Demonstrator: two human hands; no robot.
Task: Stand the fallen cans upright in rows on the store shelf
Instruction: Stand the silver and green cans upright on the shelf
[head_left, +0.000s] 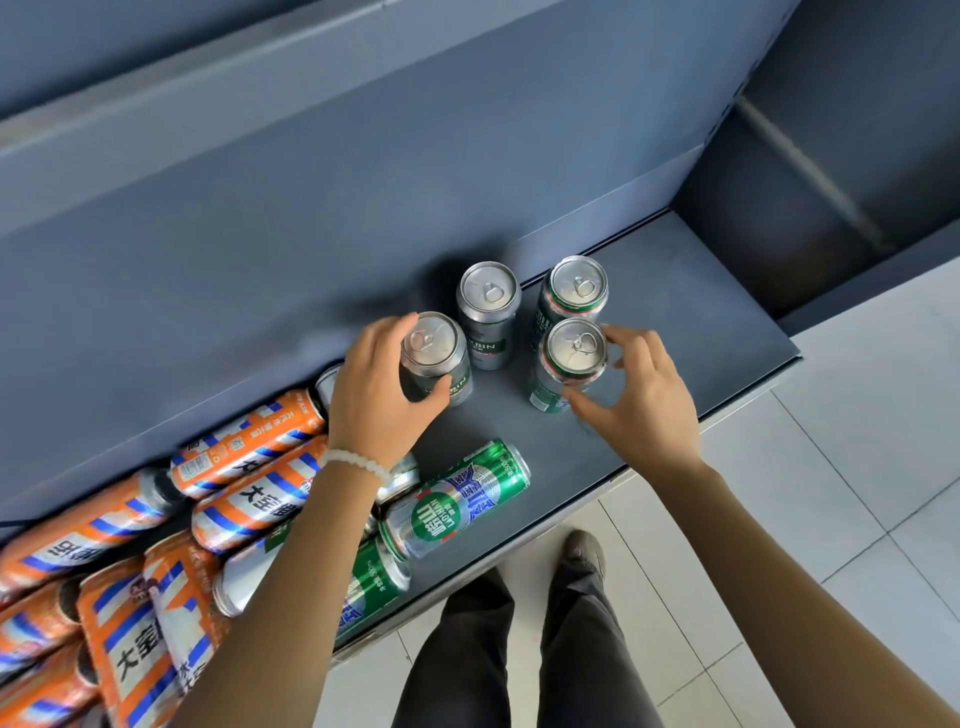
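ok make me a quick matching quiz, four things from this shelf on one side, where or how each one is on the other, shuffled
Things
1. dark grey can
2. green can with red band
3. green Laoshan can
4. orange and blue cans

States
A. lying on its side alone near the shelf's front edge
B. upright, gripped by the left hand
C. piled on their sides at the shelf's left
D. upright, with the right hand curled round it

Pairs: 1-B, 2-D, 3-A, 4-C

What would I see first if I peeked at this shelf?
Four cans stand upright on the grey shelf, and two hands are on the front pair: the left hand grips the dark can, the right hand curls round the green can. At lower left, orange cans lie toppled.
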